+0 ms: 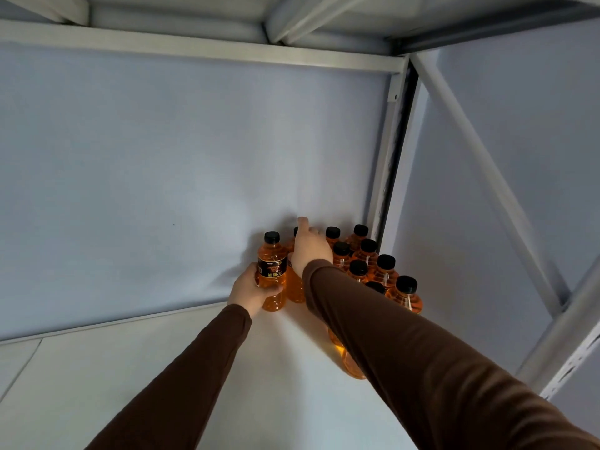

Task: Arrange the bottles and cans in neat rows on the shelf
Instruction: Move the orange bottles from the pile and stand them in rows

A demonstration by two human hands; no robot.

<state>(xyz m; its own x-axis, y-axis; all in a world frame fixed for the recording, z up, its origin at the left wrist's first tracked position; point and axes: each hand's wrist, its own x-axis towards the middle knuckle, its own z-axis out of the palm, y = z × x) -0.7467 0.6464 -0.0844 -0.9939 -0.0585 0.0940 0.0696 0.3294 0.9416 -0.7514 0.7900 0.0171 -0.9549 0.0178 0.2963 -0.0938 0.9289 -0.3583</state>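
The left hand (247, 291) has its fingers (272, 290) curled round an upright orange bottle (272, 271) with a black cap, near the shelf's (162, 368) back edge; the right hand (310, 248) reaches over a bottle behind it, whether gripping it I cannot tell; more orange bottles (373, 261) stand clustered in the back right corner, some hidden beneath the brown sleeve (406, 345).
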